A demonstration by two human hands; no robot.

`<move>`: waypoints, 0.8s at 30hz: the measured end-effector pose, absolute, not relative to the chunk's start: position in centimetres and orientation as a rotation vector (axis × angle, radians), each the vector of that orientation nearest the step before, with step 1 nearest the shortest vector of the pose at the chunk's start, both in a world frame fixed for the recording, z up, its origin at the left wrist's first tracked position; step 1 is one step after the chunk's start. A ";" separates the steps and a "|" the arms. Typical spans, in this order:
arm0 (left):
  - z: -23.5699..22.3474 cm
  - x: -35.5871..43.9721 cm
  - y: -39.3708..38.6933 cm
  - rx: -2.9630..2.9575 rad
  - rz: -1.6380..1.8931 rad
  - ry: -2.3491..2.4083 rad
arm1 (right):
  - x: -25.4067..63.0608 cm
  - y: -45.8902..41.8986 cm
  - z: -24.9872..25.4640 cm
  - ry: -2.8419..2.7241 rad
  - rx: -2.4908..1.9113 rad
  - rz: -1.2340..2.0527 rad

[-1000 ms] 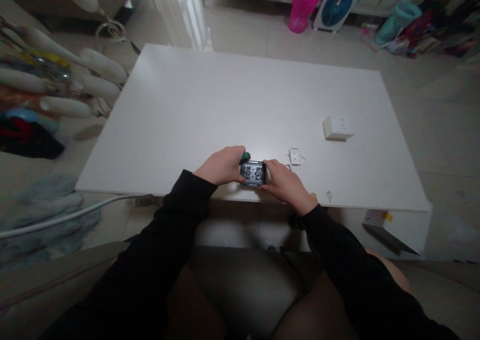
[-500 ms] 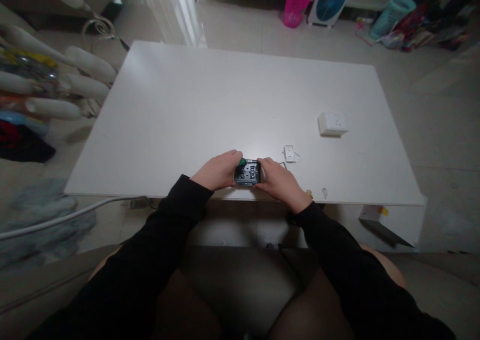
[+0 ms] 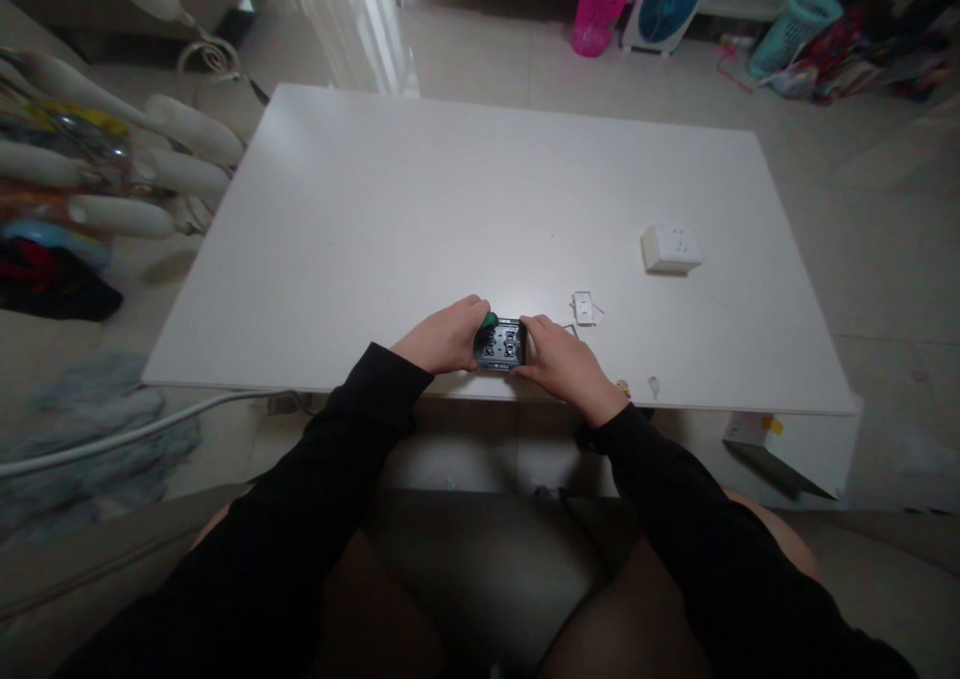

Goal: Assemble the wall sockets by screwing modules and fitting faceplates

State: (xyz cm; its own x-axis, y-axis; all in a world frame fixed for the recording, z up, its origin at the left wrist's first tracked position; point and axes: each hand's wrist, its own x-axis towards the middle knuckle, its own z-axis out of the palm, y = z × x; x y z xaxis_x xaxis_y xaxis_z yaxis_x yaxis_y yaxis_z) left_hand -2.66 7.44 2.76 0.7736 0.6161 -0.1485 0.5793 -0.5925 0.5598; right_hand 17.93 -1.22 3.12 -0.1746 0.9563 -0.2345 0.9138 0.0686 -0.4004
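Between my two hands is a small dark rectangular case (image 3: 500, 346) with silvery markings or parts on its face; what kind it is I cannot make out. My left hand (image 3: 448, 336) grips its left side, and a small green piece (image 3: 489, 320) shows by the thumb at the upper left corner. On the right side, my right hand (image 3: 561, 359) has its fingers closed round the edge. The case is over the front edge of the white table (image 3: 420, 199). Just beyond my right hand lies a small white rectangular piece (image 3: 583, 308) with thin bits around it.
A white socket box (image 3: 672, 249) stands on the table at the right. A small gold item (image 3: 622, 387) and a pale, clear one (image 3: 654, 386) lie near the front edge. A white cable (image 3: 150, 434) runs in from the left. Lamp-like white arms (image 3: 191, 129) flank the table.
The whole view has shifted slightly, with everything a little further right. Both hands keep their hold on the dark case, with no clear change in grip.
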 end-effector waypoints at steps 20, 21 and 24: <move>4.2 -2.8 10.6 1.347 1.343 1.030 | 18.1 -1.2 2.7 -2.249 -1.975 0.692; 4.2 -2.6 10.4 1.347 1.320 1.015 | 18.1 -1.2 2.7 -2.248 -1.976 0.694; 4.0 -2.4 10.2 1.346 1.261 1.001 | 18.1 -1.1 2.7 -2.244 -1.972 0.705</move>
State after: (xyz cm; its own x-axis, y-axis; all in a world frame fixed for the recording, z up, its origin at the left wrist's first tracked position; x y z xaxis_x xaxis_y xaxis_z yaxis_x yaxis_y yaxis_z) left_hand -2.37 10.15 3.98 0.1145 0.9792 0.1675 -0.0590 -0.1616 0.9851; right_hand 18.06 -1.15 2.71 -0.1732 0.9548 -0.2416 0.9216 0.0706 -0.3817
